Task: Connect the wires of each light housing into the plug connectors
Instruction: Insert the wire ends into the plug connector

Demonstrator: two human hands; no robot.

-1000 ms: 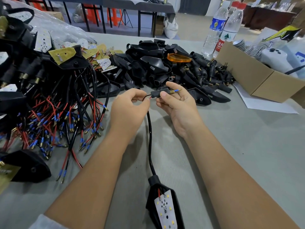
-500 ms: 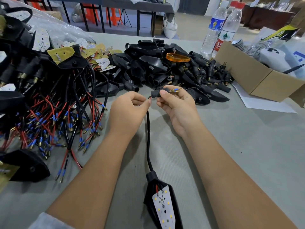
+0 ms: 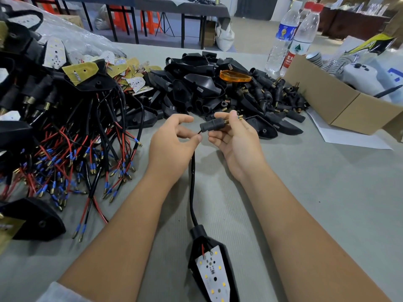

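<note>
We held the black plug connector (image 3: 212,124) above the grey surface (image 3: 316,192), our right hand (image 3: 236,141) curled round it with thumb and fingertips pinching its body; a threaded brass end and a brass terminal tip showed past the fingers. Our left hand (image 3: 172,140) pinched the black cable (image 3: 192,182) just where it entered the connector. That cable ran down between our forearms to the light housing (image 3: 212,267), which lay on the surface near us with its white LED board facing up and a red wire soldered at its top.

To the left lay a tangle of housings with red and black wires (image 3: 72,153) ending in blue-sleeved brass terminals. Ahead sat a pile of empty black housings (image 3: 196,83), one amber lens (image 3: 235,76) on it, and loose connectors (image 3: 281,94) beside. Two water bottles (image 3: 292,38) stood beyond; one bore a blue label, the other a red-and-white label with Chinese characters too small for us to read. A cardboard box (image 3: 340,103) stood at the right.
</note>
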